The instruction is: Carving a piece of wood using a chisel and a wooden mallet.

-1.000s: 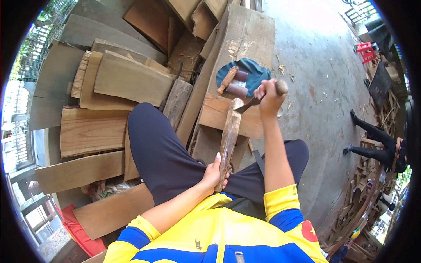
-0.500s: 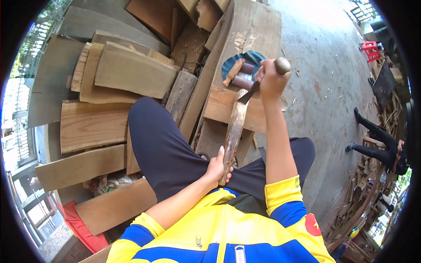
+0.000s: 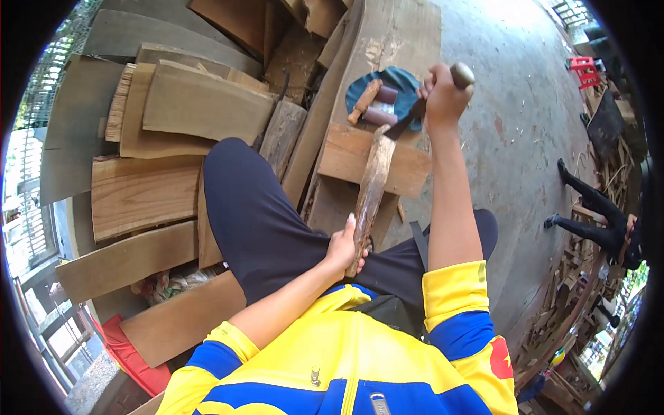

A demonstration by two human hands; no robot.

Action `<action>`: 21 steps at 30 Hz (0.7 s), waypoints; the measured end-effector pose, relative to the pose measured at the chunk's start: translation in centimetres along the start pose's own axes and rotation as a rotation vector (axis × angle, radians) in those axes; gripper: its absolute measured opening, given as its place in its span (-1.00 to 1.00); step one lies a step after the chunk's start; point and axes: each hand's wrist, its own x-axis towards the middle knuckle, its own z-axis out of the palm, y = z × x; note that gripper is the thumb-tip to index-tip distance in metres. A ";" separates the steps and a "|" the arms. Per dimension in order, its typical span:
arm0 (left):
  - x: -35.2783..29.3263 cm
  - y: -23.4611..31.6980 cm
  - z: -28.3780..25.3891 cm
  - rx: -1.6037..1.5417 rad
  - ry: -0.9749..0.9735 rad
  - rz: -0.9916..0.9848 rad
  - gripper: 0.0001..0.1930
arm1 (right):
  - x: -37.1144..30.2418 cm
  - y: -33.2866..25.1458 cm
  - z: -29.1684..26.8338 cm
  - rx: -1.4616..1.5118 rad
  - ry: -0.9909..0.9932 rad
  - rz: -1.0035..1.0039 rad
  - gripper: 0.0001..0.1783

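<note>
My left hand (image 3: 344, 250) is wrapped round the lower end of a rough, bark-brown wooden stick (image 3: 373, 176). The stick slants away from me, and its pale, cut far end lies over a flat wooden block (image 3: 344, 153). My right fist (image 3: 443, 100) grips the handle of a dark-bladed chopping knife (image 3: 407, 123), whose rounded handle end sticks out above the fist. The blade points down and left, its tip at the stick's far end; whether it touches is hard to tell.
Beyond the block, a round teal piece (image 3: 353, 90) bears a carved wooden piece (image 3: 365, 102) and two purple-brown cylinders (image 3: 380, 116). Planks (image 3: 207, 104) are stacked at left. A red stool (image 3: 585, 72), a person in dark clothes (image 3: 598, 218) and wood scraps (image 3: 557, 297) are at right.
My right hand with the knife has moved slightly up and to the right. The stick's far end has shifted a little away from me and right; my left hand keeps its hold.
</note>
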 end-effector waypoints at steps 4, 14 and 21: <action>0.8 -0.8 0.1 0.119 0.056 -0.005 -0.21 | -1.2 4.1 -0.4 -0.079 -0.005 -0.074 -0.79; 1.2 -0.8 -0.1 0.062 0.043 0.015 -0.25 | -0.7 3.9 -1.5 0.043 -0.033 -0.041 -0.78; 1.2 -0.6 -0.6 0.058 -0.028 0.025 -0.24 | -0.5 3.5 -6.3 0.276 -0.009 0.038 -0.68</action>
